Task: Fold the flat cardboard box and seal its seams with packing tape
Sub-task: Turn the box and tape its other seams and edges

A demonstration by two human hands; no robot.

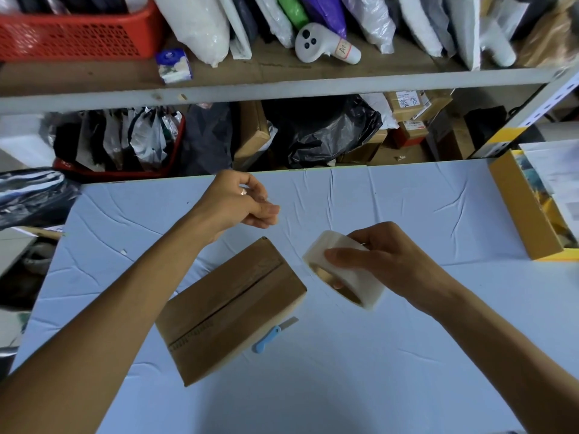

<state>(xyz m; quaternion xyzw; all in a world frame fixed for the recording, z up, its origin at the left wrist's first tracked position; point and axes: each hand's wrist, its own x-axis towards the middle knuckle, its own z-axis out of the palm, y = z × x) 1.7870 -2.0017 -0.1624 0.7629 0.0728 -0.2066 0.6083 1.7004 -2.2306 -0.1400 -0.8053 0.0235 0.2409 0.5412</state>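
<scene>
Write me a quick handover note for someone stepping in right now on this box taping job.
Left hand: raised above the table, fingers loosely pinched; whether it holds a tape end cannot be told.
Right hand: gripping the tape roll, off the table.
Cardboard box: folded, flaps closed, lying on the table; centre seam looks untaped.
Blue cutter: beside the box's near-right edge.
Left to do: tape the seams, cut the tape.
</scene>
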